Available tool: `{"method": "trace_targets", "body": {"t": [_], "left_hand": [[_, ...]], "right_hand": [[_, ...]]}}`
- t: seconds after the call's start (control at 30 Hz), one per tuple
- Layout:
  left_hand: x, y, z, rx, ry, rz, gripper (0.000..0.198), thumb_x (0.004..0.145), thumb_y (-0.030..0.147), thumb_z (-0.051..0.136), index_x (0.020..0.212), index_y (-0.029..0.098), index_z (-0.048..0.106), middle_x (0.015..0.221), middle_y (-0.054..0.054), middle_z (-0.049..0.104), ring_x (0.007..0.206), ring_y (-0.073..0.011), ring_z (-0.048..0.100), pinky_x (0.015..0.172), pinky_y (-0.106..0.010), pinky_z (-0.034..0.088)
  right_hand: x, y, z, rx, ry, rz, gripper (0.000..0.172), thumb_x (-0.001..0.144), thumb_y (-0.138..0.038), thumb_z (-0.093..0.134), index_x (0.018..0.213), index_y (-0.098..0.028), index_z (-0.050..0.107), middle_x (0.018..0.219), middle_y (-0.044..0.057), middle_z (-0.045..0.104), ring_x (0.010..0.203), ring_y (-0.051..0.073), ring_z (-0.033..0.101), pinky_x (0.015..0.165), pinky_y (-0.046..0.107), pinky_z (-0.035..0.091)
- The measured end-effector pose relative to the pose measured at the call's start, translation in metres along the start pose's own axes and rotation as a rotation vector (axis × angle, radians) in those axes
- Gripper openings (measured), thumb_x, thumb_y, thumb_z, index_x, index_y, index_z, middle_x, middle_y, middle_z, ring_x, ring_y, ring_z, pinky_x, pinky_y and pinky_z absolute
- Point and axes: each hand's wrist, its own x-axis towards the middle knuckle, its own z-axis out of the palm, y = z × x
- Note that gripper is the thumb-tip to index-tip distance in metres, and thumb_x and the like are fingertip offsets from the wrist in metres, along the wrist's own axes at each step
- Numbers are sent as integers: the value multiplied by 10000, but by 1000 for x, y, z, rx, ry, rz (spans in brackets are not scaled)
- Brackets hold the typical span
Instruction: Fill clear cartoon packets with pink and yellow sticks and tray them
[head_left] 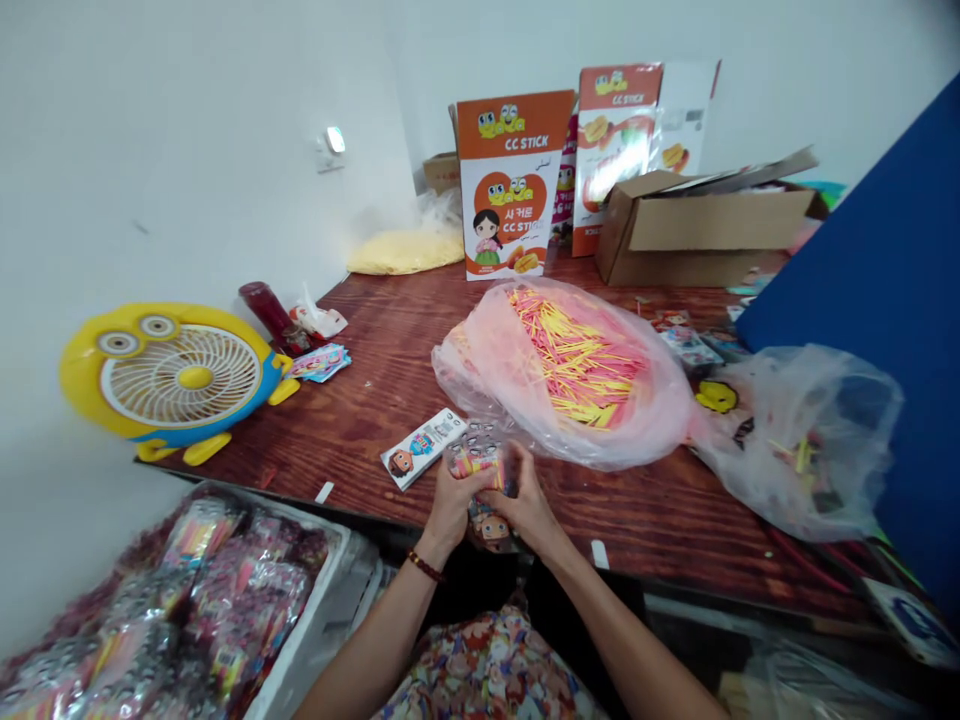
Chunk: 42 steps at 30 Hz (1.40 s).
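Observation:
My left hand [450, 500] and my right hand [529, 500] are closed together on a small clear printed packet [480, 462] holding pink and yellow sticks, at the near edge of the wooden table [375, 400]. A cartoon face shows on the packet's lower end between my wrists. Just beyond lies a big pink plastic bag [562, 370] full of loose pink and yellow sticks. A flat unfilled packet [424, 447] with a cartoon print lies on the table left of my hands.
A yellow cartoon desk fan [176, 375] stands at the table's left end. Orange "CC STICK" boxes [510, 185] and an open cardboard box [705, 225] line the back. A clear bag [806, 435] lies right, by a blue panel [885, 300]. A bin of filled packets [187, 600] sits lower left.

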Motion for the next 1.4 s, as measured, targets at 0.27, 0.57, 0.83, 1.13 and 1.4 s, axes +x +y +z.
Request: {"method": "trace_targets", "body": {"t": [0.27,0.57,0.83,1.13,1.4], "left_hand": [[5,6,15,234,-71,97,461,641,306,841,1019,164,619,1063,-91,711,1056,-248,663,968,-394,505],[6,-10,20,222,-95,-34,515,603,304,862,1041,154,635,1018,-82,723,911,-200,677,886,-350,530],[6,-15,16,161,13,-32,383,634,304,847,951,128,724,914,-67,757,788,-193,688,788,-323,549],[1,-6,20,276,-121,-34,475,532,237,906,967,163,729,983,-58,761,881,-221,700,889,-365,547],[2,-7,16,155,-115,-102,419,560,265,897,934,160,739,899,-47,755,822,-199,690,851,-347,546]], "right_hand": [[11,-12,-22,62,-99,-89,450,752,-371,714,1119,-220,501,1086,27,635,1014,212,601,942,347,490],[1,5,-18,-45,-181,-63,719,788,-343,618,1417,-210,297,1422,121,464,1341,254,438,1150,452,328],[7,2,-34,35,-220,-14,912,735,-332,746,1488,-219,244,1441,139,477,1325,279,481,1128,488,365],[1,18,-39,-41,-223,-214,592,836,-280,652,1366,-214,395,1273,96,586,1180,252,569,1043,437,456],[3,9,-45,-145,-287,-219,620,830,-333,668,1361,-215,370,1291,115,575,1196,280,565,1040,455,450]]}}
